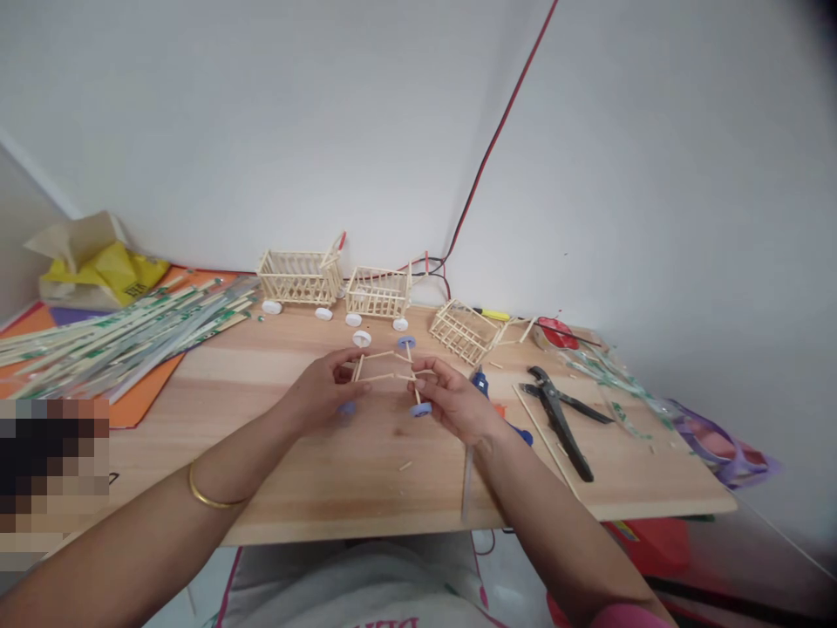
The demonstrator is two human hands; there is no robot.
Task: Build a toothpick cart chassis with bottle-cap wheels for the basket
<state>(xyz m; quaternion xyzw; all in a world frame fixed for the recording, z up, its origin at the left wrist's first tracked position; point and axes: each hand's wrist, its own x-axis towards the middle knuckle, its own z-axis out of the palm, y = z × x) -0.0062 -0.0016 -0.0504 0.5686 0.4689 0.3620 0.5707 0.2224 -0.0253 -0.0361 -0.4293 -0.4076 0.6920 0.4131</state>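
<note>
Between my hands is a small wheeled frame [385, 377] made of thin wooden sticks, with wheels at its four corners. My left hand [327, 386] pinches its left end near a stick axle. At the right end, my right hand [451, 392] grips the other axle between thumb and fingers. A blue wheel [422, 409] sticks out at the near right corner, and a white wheel [362, 338] shows at the far left one. Under my right hand and wrist lies a blue glue gun [480, 381], partly hidden.
Two stick carts [297, 277] with white wheels stand by the wall, and a wheel-less stick basket [466, 331] leans right of them. Black cutting pliers [561, 423] and a long stick [542, 440] lie at right. Packaged sticks [137, 336] spread over the left. A person's blurred head is at far left.
</note>
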